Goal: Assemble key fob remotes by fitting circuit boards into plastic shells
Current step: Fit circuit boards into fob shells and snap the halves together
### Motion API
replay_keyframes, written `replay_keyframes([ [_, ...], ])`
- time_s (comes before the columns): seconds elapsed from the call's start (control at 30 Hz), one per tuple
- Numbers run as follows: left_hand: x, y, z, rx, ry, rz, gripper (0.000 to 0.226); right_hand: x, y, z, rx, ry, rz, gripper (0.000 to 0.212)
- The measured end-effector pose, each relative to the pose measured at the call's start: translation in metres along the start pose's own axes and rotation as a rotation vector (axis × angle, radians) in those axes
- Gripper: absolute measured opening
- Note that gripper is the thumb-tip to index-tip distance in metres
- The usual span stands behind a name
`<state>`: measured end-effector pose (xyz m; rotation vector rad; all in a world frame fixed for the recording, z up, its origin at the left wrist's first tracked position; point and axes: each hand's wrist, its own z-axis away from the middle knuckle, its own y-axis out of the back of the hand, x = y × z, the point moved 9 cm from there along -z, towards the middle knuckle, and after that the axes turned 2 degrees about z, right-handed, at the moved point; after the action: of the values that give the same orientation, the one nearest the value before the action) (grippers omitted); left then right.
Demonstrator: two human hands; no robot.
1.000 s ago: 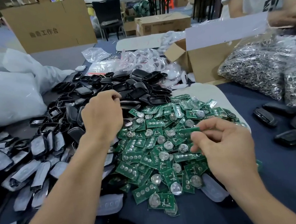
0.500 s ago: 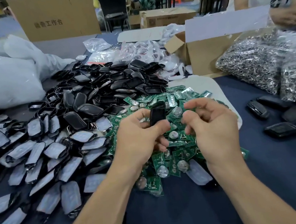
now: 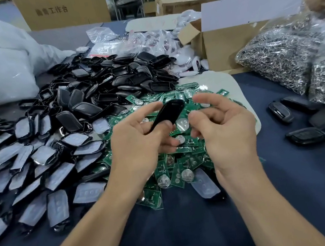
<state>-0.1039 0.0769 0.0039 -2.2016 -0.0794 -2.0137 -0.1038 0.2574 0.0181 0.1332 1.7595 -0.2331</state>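
**Shell in the left hand, no board seated yet**

Grip: left hand (image 3: 140, 147) pinches one black shell (image 3: 167, 113) between thumb and fingers. The shell is tilted and held above the circuit board pile (image 3: 175, 171), clear of the table (image 3: 196, 234).

The right hand (image 3: 229, 133) is just beside the shell, index finger out and the other fingers curled in. I can't tell if it holds a board: anything there is hidden by the fingers or lost against the green below.

The shell shows its glossy outer side and the cavity isn't visible. My read is that the step in hand is mating board to shell, with nothing seated so far.

To do it well:
- Roll the shell cavity-up and hold it by the long edges, with the thumb off the opening.
- Take one board only; they lie overlapped in the heap, so check that a second isn't riding along.
- Match the board outline to the cavity before pushing, and put one end in first.
- Press on the board edges, not on the coin cell.
- Check it sits flush before letting go. A cocked board likely blocks closing.

Stock: loose shell heap (image 3: 113, 84) is behind-left and film-faced pieces (image 3: 36, 164) are far left. The dark fobs (image 3: 306, 136) on the right are possibly finished; I can't confirm.
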Motion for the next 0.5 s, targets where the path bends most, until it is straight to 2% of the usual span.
replay_keyframes([
  [0.2, 0.004, 0.012, 0.003, 0.099, -0.057, 0.019, 0.027, -0.004, -0.017, 0.006, -0.056, 0.043, -0.012, 0.015],
  [0.37, 0.01, 0.006, 0.006, 0.022, -0.09, -0.043, 0.022, -0.002, -0.021, 0.005, -0.072, 0.047, 0.069, 0.016],
  [0.5, 0.008, 0.006, 0.002, -0.008, -0.04, -0.042, 0.021, -0.002, -0.021, 0.002, -0.064, 0.056, 0.115, 0.015],
])
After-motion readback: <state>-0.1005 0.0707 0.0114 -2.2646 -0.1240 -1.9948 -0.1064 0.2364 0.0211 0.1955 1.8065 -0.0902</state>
